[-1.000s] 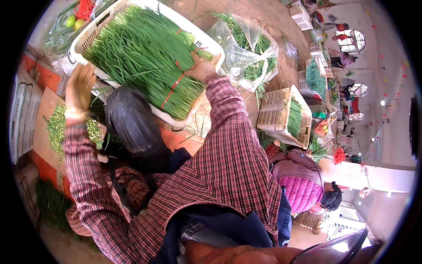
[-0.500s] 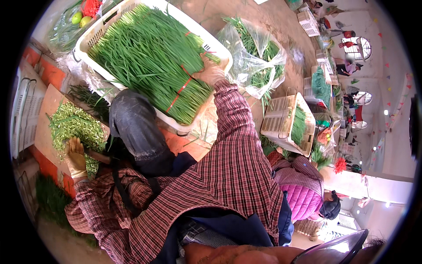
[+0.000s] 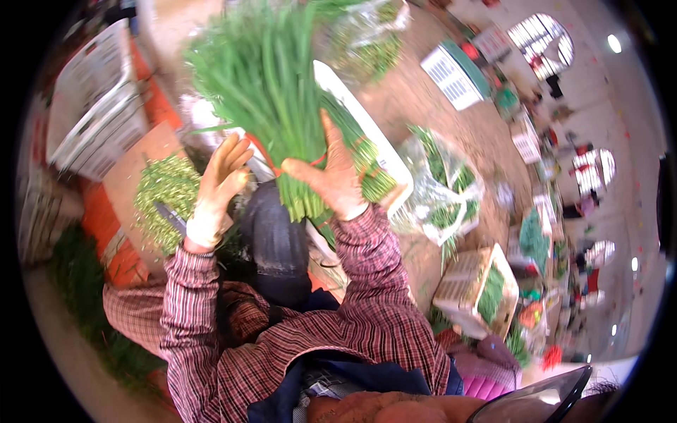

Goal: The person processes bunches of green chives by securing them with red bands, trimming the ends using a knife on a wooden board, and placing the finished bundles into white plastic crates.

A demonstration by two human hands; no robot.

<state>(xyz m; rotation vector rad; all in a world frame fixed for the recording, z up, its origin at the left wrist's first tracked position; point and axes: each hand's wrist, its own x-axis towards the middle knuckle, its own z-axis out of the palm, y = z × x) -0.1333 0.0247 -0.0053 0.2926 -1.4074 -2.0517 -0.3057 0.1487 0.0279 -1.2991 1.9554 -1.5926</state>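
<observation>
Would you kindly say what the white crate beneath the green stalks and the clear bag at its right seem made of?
White crate: probably moulded plastic, its broad rim smooth and pale. Clear bag: likely thin plastic film, glossy and crinkled, with the greens showing through.

Two hands (image 3: 226,173) (image 3: 335,176) — one held bunch (image 3: 285,116), one board (image 3: 125,189), one chopped heap (image 3: 168,187) (plus one knife (image 3: 169,216)).

The single head-worn fisheye view looks down, close over the green bundle (image 3: 278,99), taking in floor (image 3: 451,132) beyond.
</observation>
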